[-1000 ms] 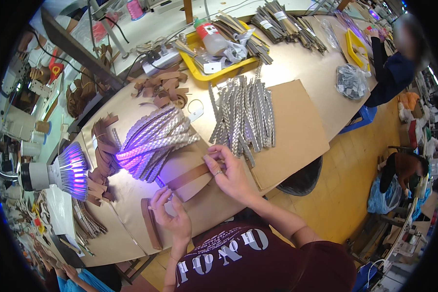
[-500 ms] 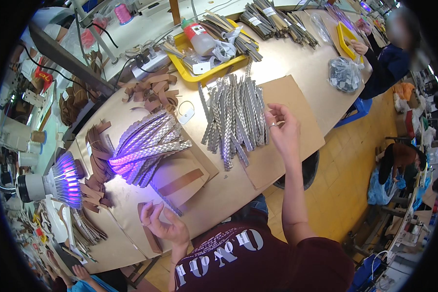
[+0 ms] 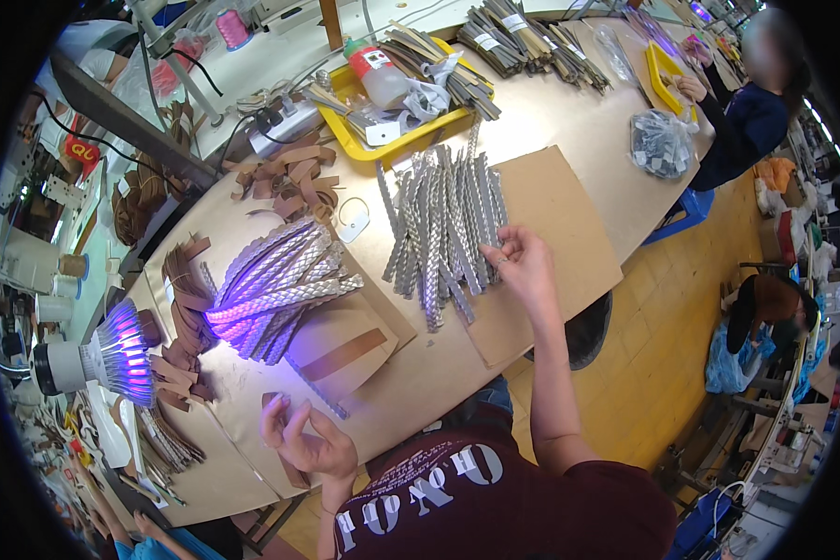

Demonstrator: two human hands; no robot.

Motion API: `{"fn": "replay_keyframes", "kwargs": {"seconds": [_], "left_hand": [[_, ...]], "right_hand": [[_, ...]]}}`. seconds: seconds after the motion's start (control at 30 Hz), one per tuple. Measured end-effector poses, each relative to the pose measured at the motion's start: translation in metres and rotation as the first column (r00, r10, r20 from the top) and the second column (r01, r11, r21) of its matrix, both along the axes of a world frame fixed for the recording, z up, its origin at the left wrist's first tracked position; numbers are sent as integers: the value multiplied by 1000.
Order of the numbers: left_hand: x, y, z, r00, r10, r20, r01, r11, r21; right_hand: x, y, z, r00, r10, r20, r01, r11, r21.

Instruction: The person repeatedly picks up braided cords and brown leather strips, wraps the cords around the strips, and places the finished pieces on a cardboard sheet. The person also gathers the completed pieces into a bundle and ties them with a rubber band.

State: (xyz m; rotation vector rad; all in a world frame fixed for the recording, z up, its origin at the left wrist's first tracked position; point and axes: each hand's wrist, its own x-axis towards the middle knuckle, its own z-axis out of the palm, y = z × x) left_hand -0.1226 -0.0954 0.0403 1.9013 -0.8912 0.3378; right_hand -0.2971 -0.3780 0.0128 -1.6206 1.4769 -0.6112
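Beneath my right hand [image 3: 525, 269] lies a pile of grey and silver braided strips [image 3: 443, 219]. Its thumb and fingers pinch together on a braided strip at the pile's right edge; the fingertips hide part of it. My left hand [image 3: 310, 441] hovers palm up by the near table edge, fingers loosely curled and apart, with nothing visible in it. A brown strip [image 3: 296, 474] shows partly behind that hand. Farther left, a second bundle of braided strips [image 3: 280, 285] fans out under violet light, resting partly on a cardboard piece [image 3: 383, 322].
A lit lamp [image 3: 112, 355] stands at the left. Brown strips [image 3: 299, 177] lie loose behind the bundle. At the back is a yellow tray [image 3: 378, 154] with a bottle [image 3: 378, 79]. A cardboard sheet [image 3: 565, 243] lies right of the pile. A co-worker [image 3: 756, 112] sits at the far right.
My right hand has moved left and slightly nearer, its fingertips now over the pile's right edge. My left hand has shifted slightly left and its fingers have spread a little.
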Motion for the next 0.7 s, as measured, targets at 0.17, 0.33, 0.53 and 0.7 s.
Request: {"fn": "replay_keyframes", "kwargs": {"seconds": [0.17, 0.33, 0.53, 0.7], "left_hand": [[-3, -1, 12, 990, -134, 32, 135, 991, -20], [-2, -21, 41, 879, -439, -184, 438, 898, -50], [31, -49, 71, 345, -542, -767, 172, 839, -516], [67, -36, 80, 347, -550, -760, 31, 817, -576]], "right_hand": [[-11, 4, 27, 937, 3, 349, -96, 964, 249], [-10, 29, 75, 780, 134, 611, -388, 870, 305], [38, 71, 96, 608, 337, 719, -746, 553, 372], [75, 87, 98, 557, 464, 688, -823, 417, 386]]}}
